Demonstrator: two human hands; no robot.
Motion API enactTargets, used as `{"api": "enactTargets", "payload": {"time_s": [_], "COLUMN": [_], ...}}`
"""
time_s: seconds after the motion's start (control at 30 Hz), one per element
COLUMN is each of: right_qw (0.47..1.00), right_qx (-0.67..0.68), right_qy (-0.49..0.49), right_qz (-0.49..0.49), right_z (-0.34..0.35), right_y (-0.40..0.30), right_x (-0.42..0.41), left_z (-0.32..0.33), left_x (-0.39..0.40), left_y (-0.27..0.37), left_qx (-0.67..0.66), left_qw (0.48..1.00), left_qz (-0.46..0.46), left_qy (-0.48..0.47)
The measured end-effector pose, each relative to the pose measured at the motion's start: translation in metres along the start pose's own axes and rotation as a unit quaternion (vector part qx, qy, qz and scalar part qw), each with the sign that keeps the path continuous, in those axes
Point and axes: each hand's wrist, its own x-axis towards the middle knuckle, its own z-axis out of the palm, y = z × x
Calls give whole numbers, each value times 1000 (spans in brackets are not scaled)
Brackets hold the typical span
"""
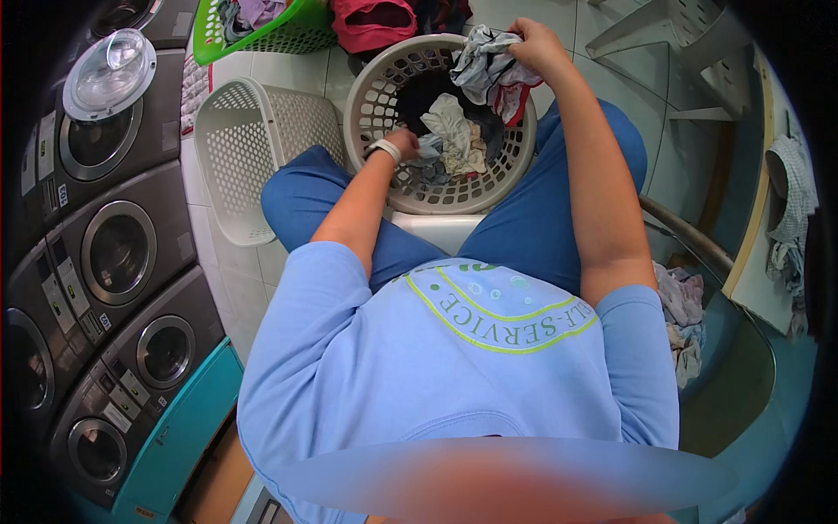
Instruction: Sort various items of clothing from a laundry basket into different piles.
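Note:
Between my knees stands a round beige plastic laundry basket (437,203) with a slotted wall. My right hand (540,49) grips a bunched white garment (484,65) with dark markings and red trim, above the basket's far right rim. My left hand (401,143), with a white band at the wrist, is inside the basket on its left side. Its fingers are at a light grey-blue cloth (432,167); whether they hold it is hidden. Beside that cloth lies a crumpled cream-white garment (452,128). Darker cloth (419,95) is deeper in the basket.
At my left stands a white perforated basket (239,157). A green basket (281,33) with clothes and a pink-red fabric item (373,26) are beyond. Front-loading machines (119,252) line the left; one round door (110,74) hangs open. A white plastic chair (697,33) is far right.

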Motion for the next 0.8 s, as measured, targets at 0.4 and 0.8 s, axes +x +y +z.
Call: {"api": "enactTargets", "payload": {"time_s": [0.4, 0.8], "right_qw": [999, 999], "right_qx": [-29, 5], "right_qy": [0, -21], "right_qz": [-27, -43], "right_z": [3, 6], "right_y": [-5, -9], "right_x": [-2, -6], "left_z": [54, 30], "left_x": [-43, 23], "left_y": [134, 58], "left_qx": [-243, 142], "left_qw": [933, 966], "left_qz": [263, 54], "left_qy": [-37, 208]}}
